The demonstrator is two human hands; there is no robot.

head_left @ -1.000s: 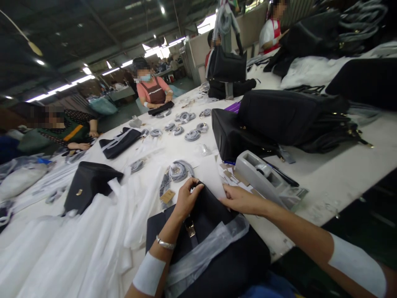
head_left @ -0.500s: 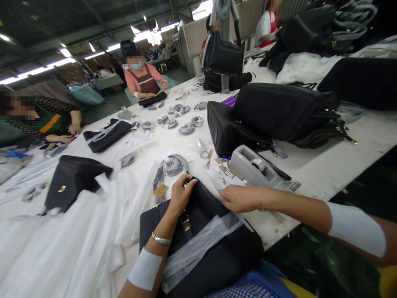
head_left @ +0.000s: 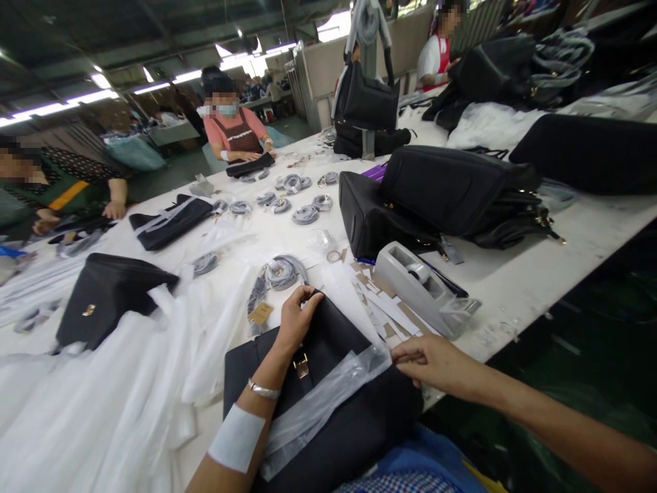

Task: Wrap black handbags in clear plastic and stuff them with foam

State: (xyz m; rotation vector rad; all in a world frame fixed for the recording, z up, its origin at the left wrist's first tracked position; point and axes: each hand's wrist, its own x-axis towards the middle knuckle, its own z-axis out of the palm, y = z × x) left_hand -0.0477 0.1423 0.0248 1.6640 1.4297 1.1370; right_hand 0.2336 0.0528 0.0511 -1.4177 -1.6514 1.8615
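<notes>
A black handbag (head_left: 328, 411) with a gold buckle (head_left: 301, 366) lies in front of me, partly over the table edge. Clear plastic wrap (head_left: 323, 400) runs along its handle. My left hand (head_left: 298, 316) is closed, with thumb and fingers pinching the bag's far top edge. At the bag's right side is my right hand (head_left: 436, 363), its fingers pressed together beside the end of the wrap. What those fingers grip, if anything, is hidden. Just beyond the bag sits a coiled, wrapped strap (head_left: 282, 272) with a tan tag (head_left: 261, 313).
A grey tape dispenser (head_left: 418, 287) and paper strips (head_left: 393, 311) lie to the right. Black bags (head_left: 452, 195) are piled behind them. White foam sheets (head_left: 118, 397) cover the left, near another black bag (head_left: 110, 298). Two co-workers (head_left: 239, 130) sit across the table (head_left: 233, 233).
My right hand has drawn back towards me and to the right along the bag's edge. My left hand keeps its pinch. The view has shifted slightly.
</notes>
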